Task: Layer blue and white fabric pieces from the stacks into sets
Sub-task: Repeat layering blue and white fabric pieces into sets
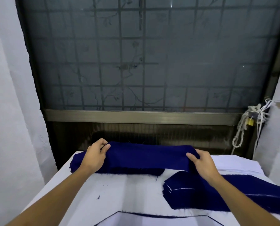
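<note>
left hand (95, 156) and right hand (201, 163) hold blue piece (145, 154) stretched left-right.

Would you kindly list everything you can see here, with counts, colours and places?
Blue piece: one, dark blue, held above the far stack.
Blue stack: one, dark blue, table's far left, under the held piece.
White stack: one, white, table's far right.
Layered pile: one, blue with white edges showing, right side.
Near set: one, white with a blue edge showing, nearest edge.
Table: one, white-covered.
Window: one, grey with a dark grid, behind the table.
Padlock: one, brass, right of the sill.
Rope: one bundle, white, by the padlock.
Curtain: one, white, left.
Left hand: grips the piece's left end.
Right hand: grips its right end.
</note>
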